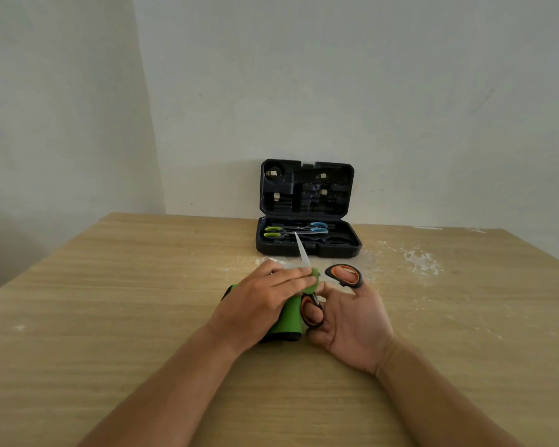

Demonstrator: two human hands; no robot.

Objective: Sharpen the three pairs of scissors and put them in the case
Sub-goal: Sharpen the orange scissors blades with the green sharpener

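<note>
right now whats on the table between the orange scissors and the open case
In the head view, nothing stands between the orange scissors and the case: only table with white flecks, crossed by the raised scissor blade.

Wooden table point(110, 317) w/ open black case point(307, 250), green sharpener point(288, 321), whitish scuffs point(423, 262), maybe dust.

Green-and-black sharpener block point(288, 317) mostly hidden under left hand point(259, 301). Second blade of orange-handled scissors point(342, 275) covered there, perhaps inside sharpener. Both forearms cut off by bottom edge.
</note>
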